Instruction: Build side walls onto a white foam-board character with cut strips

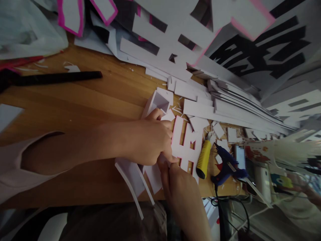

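My left hand (152,140) reaches in from the left, palm down, its fingers curled over a white board letter with raised walls (160,100). Curved white strips (132,187) stick out below that wrist. My right hand (180,180) comes up from the bottom edge, fingers closed, its fingertips meeting those of my left hand. Whatever lies between the fingertips is hidden. Just right of both hands is a flat white cut-out with pink edges (187,147). A yellow cutter (204,159) lies beside it.
A blue glue gun (227,165) with its cable lies right of the cutter. White strips (200,108) and scraps lie behind the hands. Large cut-out sheets (160,36) stand at the back. A black tool (60,77) lies at the left. Another person's hand (308,190) shows far right.
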